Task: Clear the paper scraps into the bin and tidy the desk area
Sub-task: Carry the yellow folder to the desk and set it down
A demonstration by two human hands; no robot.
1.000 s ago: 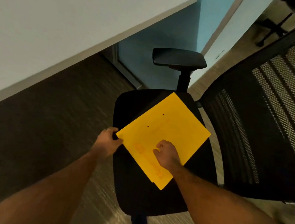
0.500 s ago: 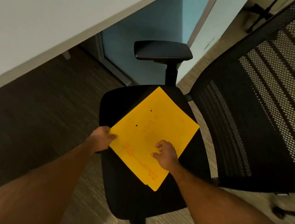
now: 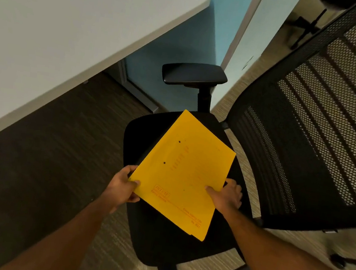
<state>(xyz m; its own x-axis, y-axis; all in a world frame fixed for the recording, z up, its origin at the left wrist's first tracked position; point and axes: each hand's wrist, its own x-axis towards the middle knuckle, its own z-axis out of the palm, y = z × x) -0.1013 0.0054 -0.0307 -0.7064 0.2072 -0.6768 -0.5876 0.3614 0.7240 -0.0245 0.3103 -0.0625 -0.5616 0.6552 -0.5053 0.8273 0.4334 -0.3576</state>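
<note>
A yellow file folder [image 3: 181,171] with two punched holes and red print sits tilted over the black seat of an office chair [image 3: 159,244]. My left hand [image 3: 122,187] grips the folder's left near corner, thumb on top. My right hand [image 3: 224,195] grips its right edge, thumb on top and fingers underneath. The folder's near end looks raised off the seat. No paper scraps or bin are in view.
A white desk top [image 3: 51,29] fills the upper left, with dark floor beneath it. The chair's armrest [image 3: 194,74] stands behind the seat and its mesh backrest [image 3: 321,130] rises at the right. A blue partition [image 3: 184,41] is behind. Another chair base [image 3: 307,25] shows at top right.
My right hand has moved from lying flat on the folder to gripping its right edge. Both hands now hold the folder, which has turned and lifted at its near end.
</note>
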